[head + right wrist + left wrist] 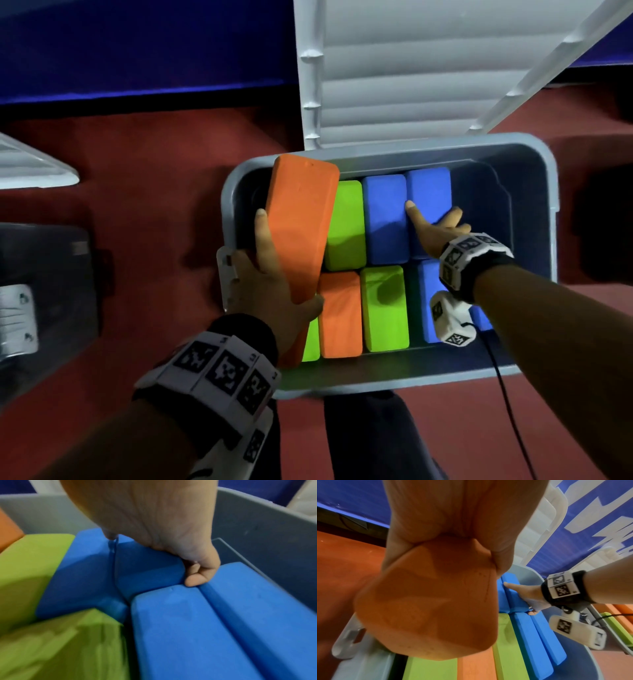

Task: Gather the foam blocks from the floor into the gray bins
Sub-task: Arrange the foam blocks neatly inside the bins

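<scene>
On the red floor (pixel 154 192), a gray bin (pixel 387 377) is being filled with foam blocks, its white ribbed lid (pixel 404 68) standing open at the far side; along the far row of the bin a green block (pixel 344 226) is lying beside two blue blocks, the left blue block (pixel 385 219) touching the right blue block (pixel 428 192); along the near row an orange block (pixel 340 315), a second green block (pixel 385 308) and further blue blocks (pixel 214 628) are packed side by side, with another green piece partly hidden under the left wrist; the right end of the bin is showing bare gray wall (pixel 257 527). A large orange foam block (pixel 301 222) is being held tilted over the left end of the bin, its far end leaning past the rim; it is being grasped by the left hand (pixel 270 284), the thumb lying along its left face and the fingers wrapped under its near end. The right blue block is being gripped by the right hand (pixel 433 229), the thumb pressed into the seam between the two far blue blocks and the fingers curled over its right edge. At the far left a second lid (pixel 34 164) and a dark bin (pixel 44 274) are partly being shown, the contents not being visible; a black cable (pixel 507 394) is trailing from the right wrist.
</scene>
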### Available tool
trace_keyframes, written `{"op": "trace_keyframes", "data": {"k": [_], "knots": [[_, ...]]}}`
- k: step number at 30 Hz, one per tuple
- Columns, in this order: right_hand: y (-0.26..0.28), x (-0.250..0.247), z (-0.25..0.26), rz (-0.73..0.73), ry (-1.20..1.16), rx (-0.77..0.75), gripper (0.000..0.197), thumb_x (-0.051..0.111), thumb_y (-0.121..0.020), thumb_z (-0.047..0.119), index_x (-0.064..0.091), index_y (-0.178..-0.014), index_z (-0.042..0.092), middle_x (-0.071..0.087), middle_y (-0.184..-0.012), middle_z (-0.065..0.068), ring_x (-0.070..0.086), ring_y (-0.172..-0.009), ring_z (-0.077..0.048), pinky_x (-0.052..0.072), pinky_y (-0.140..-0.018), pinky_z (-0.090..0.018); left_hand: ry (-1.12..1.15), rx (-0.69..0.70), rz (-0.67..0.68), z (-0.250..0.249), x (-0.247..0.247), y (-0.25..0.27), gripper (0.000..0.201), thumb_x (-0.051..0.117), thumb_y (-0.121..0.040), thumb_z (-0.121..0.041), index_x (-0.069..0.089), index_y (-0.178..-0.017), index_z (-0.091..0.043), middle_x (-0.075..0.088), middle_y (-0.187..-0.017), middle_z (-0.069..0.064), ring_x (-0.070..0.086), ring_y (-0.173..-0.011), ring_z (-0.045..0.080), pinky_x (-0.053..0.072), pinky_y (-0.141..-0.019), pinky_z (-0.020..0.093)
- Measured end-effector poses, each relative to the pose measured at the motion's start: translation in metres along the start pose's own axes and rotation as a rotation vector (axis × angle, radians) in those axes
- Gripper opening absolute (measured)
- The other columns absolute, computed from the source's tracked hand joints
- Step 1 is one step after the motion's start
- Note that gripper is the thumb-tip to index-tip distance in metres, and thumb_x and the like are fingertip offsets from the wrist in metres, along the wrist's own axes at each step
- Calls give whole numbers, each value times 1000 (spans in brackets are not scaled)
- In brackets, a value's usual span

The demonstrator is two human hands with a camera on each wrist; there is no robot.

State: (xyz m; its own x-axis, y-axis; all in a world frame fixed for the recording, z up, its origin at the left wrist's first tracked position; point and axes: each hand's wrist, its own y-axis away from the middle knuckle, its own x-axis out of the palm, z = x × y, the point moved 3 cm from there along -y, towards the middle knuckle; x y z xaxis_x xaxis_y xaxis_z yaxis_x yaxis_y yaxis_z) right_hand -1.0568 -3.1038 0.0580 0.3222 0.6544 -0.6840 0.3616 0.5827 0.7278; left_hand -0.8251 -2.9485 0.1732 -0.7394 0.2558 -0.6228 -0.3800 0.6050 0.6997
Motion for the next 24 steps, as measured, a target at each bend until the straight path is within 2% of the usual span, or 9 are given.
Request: {"op": "trace_keyframes", "data": {"k": [4,7,9,11,13,15,19,21,24], "knots": [[-21,-8,-12,-4,87,38,116,26,-66,92,5,-152,17,16,-155,-19,17,-142,-37,8,-114,-50,-1,-12,34,-3,0,0,132,79,-67,-41,-38,-128,-41,22,-131,12,44,-116,33,37,-101,40],[-13,-14,-16,38,2,-46,97,36,-79,79,15,-150,16,20,-154,-18,19,-141,-37,9,-115,-45,3,-44,25,-3,1,3,132,79,-67,-40,-31,-139,-38,22,-132,11,46,-116,36,38,-99,42],[5,-12,-21,65,-31,-177,75,40,-88,66,28,-146,20,30,-150,-17,27,-136,-37,16,-113,-43,18,-57,7,-4,-1,7,129,80,-66,-38,-24,-143,-37,25,-132,12,50,-111,36,41,-95,40],[26,-13,-31,28,-152,-213,82,40,-77,74,40,-139,21,46,-138,-17,38,-127,-35,25,-108,-40,53,-54,-15,-6,-8,12,124,77,-68,-33,-20,-145,-36,29,-133,13,50,-112,36,39,-92,37],[52,-22,-41,58,-410,-185,72,51,-82,63,42,-139,19,54,-125,-14,50,-113,-30,37,-98,-38,70,-21,-20,-18,-17,20,120,75,-70,-30,-17,-146,-37,31,-137,14,46,-119,36,37,-94,36],[81,-38,-45,249,-670,-114,57,52,-90,51,38,-140,26,57,-120,-11,57,-101,-25,46,-86,-38,27,64,7,-39,-24,30,119,75,-70,-30,-18,-143,-44,33,-139,10,43,-121,34,35,-98,36],[126,-97,-40,680,-934,-88,75,40,-63,82,56,-123,40,69,-110,-11,68,-95,-35,55,-77,-46,-176,399,21,-98,-12,52,125,72,-66,-31,-34,-126,-59,34,-136,0,46,-119,31,40,-99,44],[131,-133,-41,707,-1039,-82,84,40,-60,84,63,-121,31,65,-112,-12,67,-89,-33,54,-78,-49,-307,532,-24,-126,6,59,127,78,-60,-30,-20,-138,-50,40,-138,3,48,-118,31,43,-97,46],[128,-180,-52,613,-1088,-102,60,51,-73,69,68,-111,26,61,-110,-16,62,-94,-29,54,-78,-53,-250,634,-57,-160,35,60,132,89,-42,-24,7,-145,-34,54,-128,15,58,-109,37,51,-86,50]]}}
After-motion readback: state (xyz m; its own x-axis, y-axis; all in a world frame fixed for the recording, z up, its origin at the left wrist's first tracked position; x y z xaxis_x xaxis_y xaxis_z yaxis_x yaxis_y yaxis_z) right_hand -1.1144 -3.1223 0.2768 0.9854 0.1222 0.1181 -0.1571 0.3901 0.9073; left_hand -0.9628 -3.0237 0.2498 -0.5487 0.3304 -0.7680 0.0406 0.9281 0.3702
